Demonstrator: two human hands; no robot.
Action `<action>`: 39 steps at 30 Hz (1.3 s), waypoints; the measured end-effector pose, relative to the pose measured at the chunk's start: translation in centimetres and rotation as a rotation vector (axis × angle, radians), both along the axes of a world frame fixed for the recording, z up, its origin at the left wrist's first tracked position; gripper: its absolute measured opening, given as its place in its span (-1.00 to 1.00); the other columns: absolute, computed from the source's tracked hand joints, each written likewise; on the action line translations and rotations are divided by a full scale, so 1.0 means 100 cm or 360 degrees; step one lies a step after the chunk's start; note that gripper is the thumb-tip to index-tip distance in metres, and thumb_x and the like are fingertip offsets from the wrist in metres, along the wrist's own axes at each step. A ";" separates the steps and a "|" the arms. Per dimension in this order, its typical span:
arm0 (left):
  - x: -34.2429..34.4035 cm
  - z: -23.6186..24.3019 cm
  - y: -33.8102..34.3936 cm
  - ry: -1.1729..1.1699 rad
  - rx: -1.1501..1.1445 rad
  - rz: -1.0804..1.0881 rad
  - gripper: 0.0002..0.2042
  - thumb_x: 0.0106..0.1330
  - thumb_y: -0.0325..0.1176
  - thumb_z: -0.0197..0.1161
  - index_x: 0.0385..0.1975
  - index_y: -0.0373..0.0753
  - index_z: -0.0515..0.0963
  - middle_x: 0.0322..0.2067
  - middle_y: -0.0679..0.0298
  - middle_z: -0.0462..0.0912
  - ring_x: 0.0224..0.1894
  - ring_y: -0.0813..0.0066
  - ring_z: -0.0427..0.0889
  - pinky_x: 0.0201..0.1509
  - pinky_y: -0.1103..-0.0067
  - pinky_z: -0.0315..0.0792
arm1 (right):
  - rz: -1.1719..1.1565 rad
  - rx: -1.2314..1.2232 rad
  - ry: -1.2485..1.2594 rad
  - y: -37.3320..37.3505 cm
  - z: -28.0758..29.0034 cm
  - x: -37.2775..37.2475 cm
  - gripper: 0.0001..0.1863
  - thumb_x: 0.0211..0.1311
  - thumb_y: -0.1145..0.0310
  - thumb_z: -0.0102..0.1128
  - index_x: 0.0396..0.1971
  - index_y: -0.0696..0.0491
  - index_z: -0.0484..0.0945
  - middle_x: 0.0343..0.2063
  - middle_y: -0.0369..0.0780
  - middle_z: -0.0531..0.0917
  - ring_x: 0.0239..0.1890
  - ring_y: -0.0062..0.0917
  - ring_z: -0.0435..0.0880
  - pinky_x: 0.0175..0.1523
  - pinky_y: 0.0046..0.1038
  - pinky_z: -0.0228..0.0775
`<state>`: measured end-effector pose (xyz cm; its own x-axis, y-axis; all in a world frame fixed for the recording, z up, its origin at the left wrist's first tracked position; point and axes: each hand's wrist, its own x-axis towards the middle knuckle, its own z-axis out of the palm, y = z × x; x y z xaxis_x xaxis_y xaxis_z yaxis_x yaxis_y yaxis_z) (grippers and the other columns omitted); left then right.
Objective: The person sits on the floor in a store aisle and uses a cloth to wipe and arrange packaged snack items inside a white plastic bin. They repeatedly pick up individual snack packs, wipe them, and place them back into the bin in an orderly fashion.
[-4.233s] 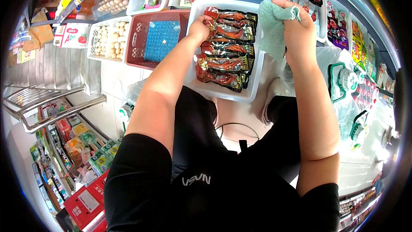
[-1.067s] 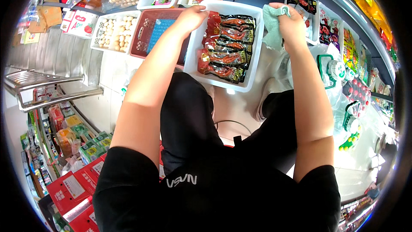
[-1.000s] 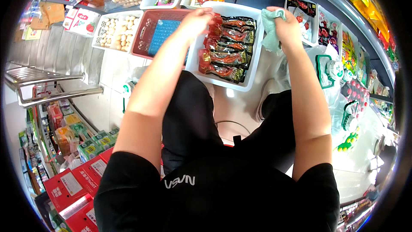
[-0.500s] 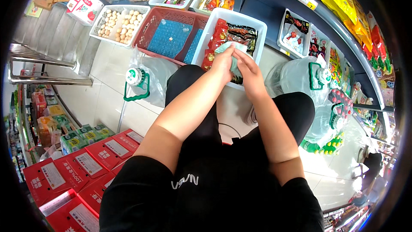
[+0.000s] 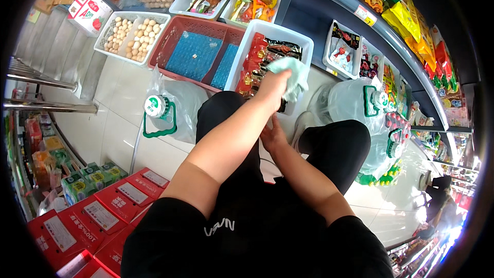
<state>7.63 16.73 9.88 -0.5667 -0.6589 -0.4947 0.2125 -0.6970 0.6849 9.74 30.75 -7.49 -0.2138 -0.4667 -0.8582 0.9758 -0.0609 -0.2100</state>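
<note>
My left hand (image 5: pixel 276 83) is closed on a pale green cloth (image 5: pixel 294 76), which hangs over the right side of a white plastic bin (image 5: pixel 304 46). In the bin lie red packets (image 5: pixel 252 67) and dark vacuum packs (image 5: pixel 282 50) of food, partly covered by my hand and the cloth. Below the bin's near end, between my knees, is my right hand (image 5: pixel 274 136). Its fingers are apart and point up toward the bin; whether they touch it I cannot tell.
Left of the bin stands a red-brown basket (image 5: pixel 162 46) lined with blue bubble wrap, then a white basket of eggs (image 5: pixel 133 35). Large water jugs (image 5: pixel 177 105) flank my knees. A dark shelf (image 5: pixel 303 25) runs behind and right. Red cartons (image 5: pixel 103 216) are stacked at lower left.
My hands have come apart. The left keeps the cloth and has moved slightly right, while the right has dropped below the bin's near end. The view has shifted a little.
</note>
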 end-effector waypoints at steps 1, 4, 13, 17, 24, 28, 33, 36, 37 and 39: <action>-0.001 0.003 0.009 -0.0039 -0.0080 -0.0139 -0.72 0.32 -0.38 0.22 -0.03 -0.35 0.55 -0.18 0.17 0.67 -0.18 0.40 0.68 -0.13 0.47 0.56 | -0.0064 -0.0100 -0.0173 -0.006 -0.016 0.000 -0.34 0.38 -0.06 0.09 0.29 0.06 0.28 0.27 -0.08 0.39 0.30 -0.23 0.38 0.41 -0.21 0.20; -0.002 -0.002 0.026 -0.0137 -0.0278 -0.0363 -0.73 0.36 -0.37 0.15 0.00 -0.28 0.57 -0.22 0.26 0.66 -0.27 0.54 0.61 -0.22 0.53 0.49 | -0.0030 -0.0572 0.0040 -0.023 0.014 0.017 -0.44 0.42 0.00 0.03 0.28 0.00 0.32 0.28 -0.14 0.40 0.28 -0.28 0.39 0.41 -0.29 0.18; -0.010 -0.001 0.050 -0.0174 -0.1011 -0.0628 -0.72 0.35 -0.35 0.13 0.00 -0.31 0.52 -0.17 0.01 0.68 -0.08 0.08 0.67 0.01 0.38 0.49 | -0.0084 -0.0548 0.0021 -0.042 0.003 0.003 -0.47 0.44 0.05 -0.01 0.29 -0.02 0.29 0.26 -0.16 0.40 0.26 -0.31 0.40 0.37 -0.29 0.21; -0.011 0.002 0.049 -0.0189 -0.0932 -0.0670 -0.72 0.34 -0.35 0.13 -0.01 -0.32 0.52 -0.17 0.02 0.68 -0.08 0.09 0.66 0.00 0.38 0.49 | -0.0095 -0.0550 0.0040 -0.043 0.003 0.000 -0.48 0.45 0.07 -0.03 0.30 -0.02 0.28 0.25 -0.18 0.41 0.26 -0.32 0.40 0.36 -0.30 0.23; -0.008 0.002 0.049 -0.0211 -0.1141 -0.0570 -0.72 0.34 -0.36 0.14 -0.01 -0.31 0.52 -0.16 0.02 0.67 -0.07 0.10 0.66 0.01 0.38 0.48 | -0.0075 -0.0537 0.0101 -0.038 0.006 -0.001 -0.49 0.46 0.10 -0.06 0.31 -0.04 0.26 0.24 -0.20 0.41 0.25 -0.34 0.41 0.33 -0.30 0.25; -0.006 0.010 0.054 -0.0233 -0.1257 -0.0554 -0.73 0.34 -0.36 0.14 -0.03 -0.31 0.53 -0.16 0.03 0.67 -0.07 0.11 0.66 0.01 0.38 0.48 | -0.0070 -0.0514 0.0177 -0.028 0.011 -0.005 -0.50 0.47 0.13 -0.07 0.32 -0.04 0.25 0.23 -0.21 0.42 0.24 -0.36 0.42 0.31 -0.30 0.27; -0.004 0.019 0.059 -0.0241 -0.1302 -0.0554 -0.75 0.31 -0.37 0.16 -0.06 -0.31 0.54 -0.19 0.04 0.67 -0.11 0.08 0.65 -0.01 0.37 0.48 | 0.0023 -0.0421 0.0429 -0.010 0.019 -0.013 -0.51 0.48 0.15 -0.09 0.33 -0.05 0.23 0.22 -0.22 0.42 0.24 -0.37 0.42 0.29 -0.30 0.29; -0.006 0.013 0.061 -0.0214 -0.1395 -0.0598 -0.72 0.33 -0.37 0.14 -0.01 -0.30 0.54 -0.19 0.14 0.69 -0.13 0.31 0.66 -0.02 0.45 0.48 | 0.0559 -0.0144 0.1346 0.006 0.016 -0.024 -0.52 0.49 0.17 -0.11 0.33 -0.06 0.22 0.22 -0.23 0.42 0.23 -0.38 0.42 0.27 -0.30 0.30; -0.004 0.015 0.062 -0.0242 -0.1400 -0.0582 -0.72 0.33 -0.37 0.14 -0.01 -0.30 0.54 -0.18 0.13 0.69 -0.12 0.31 0.66 -0.01 0.45 0.48 | 0.0436 -0.0187 0.1204 0.006 0.025 -0.027 -0.52 0.49 0.17 -0.11 0.33 -0.06 0.22 0.22 -0.23 0.42 0.23 -0.38 0.42 0.27 -0.30 0.30; 0.001 0.020 0.063 -0.0302 -0.1403 -0.0544 -0.72 0.34 -0.37 0.15 -0.01 -0.31 0.54 -0.17 0.12 0.69 -0.10 0.30 0.66 0.01 0.46 0.47 | -0.0161 -0.0420 0.0485 0.002 0.071 -0.027 -0.56 0.51 0.22 -0.16 0.32 -0.08 0.23 0.18 -0.26 0.43 0.20 -0.42 0.43 0.25 -0.33 0.32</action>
<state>7.73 23.05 11.91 -0.7584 -0.6517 -0.0040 -0.0745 0.0806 0.9940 7.03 30.92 -0.43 -0.4957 -0.6258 -0.6022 0.8577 -0.2437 -0.4528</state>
